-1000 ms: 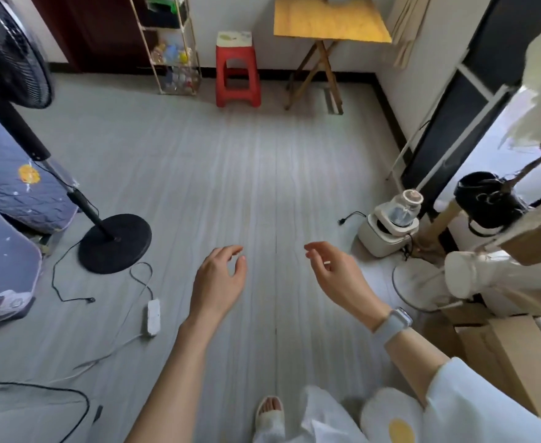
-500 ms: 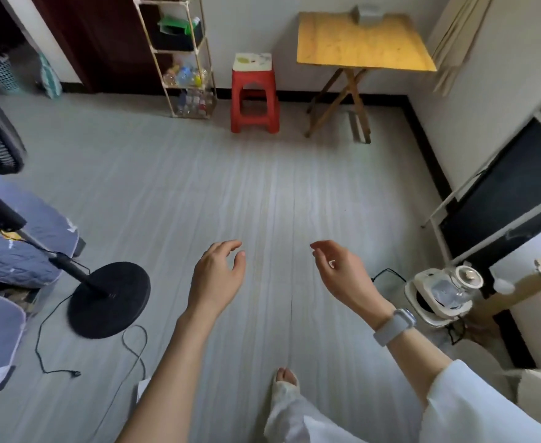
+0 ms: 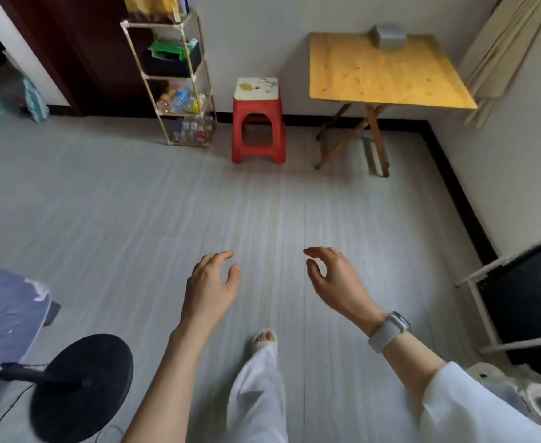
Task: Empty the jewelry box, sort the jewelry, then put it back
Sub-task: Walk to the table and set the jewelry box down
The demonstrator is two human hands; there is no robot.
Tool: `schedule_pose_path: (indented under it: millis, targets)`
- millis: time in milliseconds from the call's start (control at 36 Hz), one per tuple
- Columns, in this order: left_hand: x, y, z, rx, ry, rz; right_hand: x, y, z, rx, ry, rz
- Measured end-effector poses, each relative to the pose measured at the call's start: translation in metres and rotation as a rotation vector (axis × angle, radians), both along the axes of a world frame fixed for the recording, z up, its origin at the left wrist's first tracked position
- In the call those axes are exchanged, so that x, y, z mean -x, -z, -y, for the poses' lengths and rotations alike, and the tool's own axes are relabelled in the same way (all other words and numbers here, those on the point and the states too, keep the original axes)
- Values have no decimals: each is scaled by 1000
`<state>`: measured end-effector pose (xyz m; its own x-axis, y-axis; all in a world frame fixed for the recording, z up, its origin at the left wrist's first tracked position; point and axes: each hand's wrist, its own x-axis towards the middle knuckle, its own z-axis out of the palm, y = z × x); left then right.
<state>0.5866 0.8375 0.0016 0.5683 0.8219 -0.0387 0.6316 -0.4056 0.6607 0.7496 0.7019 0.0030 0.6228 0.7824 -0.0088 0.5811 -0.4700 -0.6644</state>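
A small grey box (image 3: 388, 36), probably the jewelry box, sits at the back edge of a yellow wooden folding table (image 3: 384, 75) against the far wall. No jewelry shows. My left hand (image 3: 213, 287) and my right hand (image 3: 334, 282) hang in the air over the grey floor, far short of the table. Both hold nothing, with fingers loosely curled and apart. A grey watch is on my right wrist.
A red plastic stool (image 3: 258, 123) stands left of the table, with a wire shelf rack (image 3: 179, 81) of bottles beside it. A black fan base (image 3: 80, 388) and blue bedding (image 3: 7, 314) lie at lower left. A dark cabinet (image 3: 524, 298) lines the right wall.
The view has swung up and forward toward the table, which looks nearer. My foot has stepped forward. Both hands stay empty in the same pose.
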Motion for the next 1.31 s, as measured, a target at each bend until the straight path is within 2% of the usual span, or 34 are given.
schedule_pose_path:
  millis: [222, 417, 667, 889, 1056, 1306]
  targets:
    - [-120, -12, -156, -2, 60, 0, -107, -8, -152, 8, 24, -48]
    - [-231, -15, -258, 3, 131, 4, -199, -20, -251, -14, 108, -132]
    - [-368, 6, -383, 1, 167, 5, -333, -1, -374, 6, 119, -129]
    - [-485, -1, -508, -28, 129, 0, -470, -9, -506, 23, 84, -99]
    - [-544, -1, -587, -1, 94, -30, -539, -10, -595, 25, 25, -66]
    - [-658, 13, -724, -2, 133, -19, -645, 9, -717, 53, 67, -58]
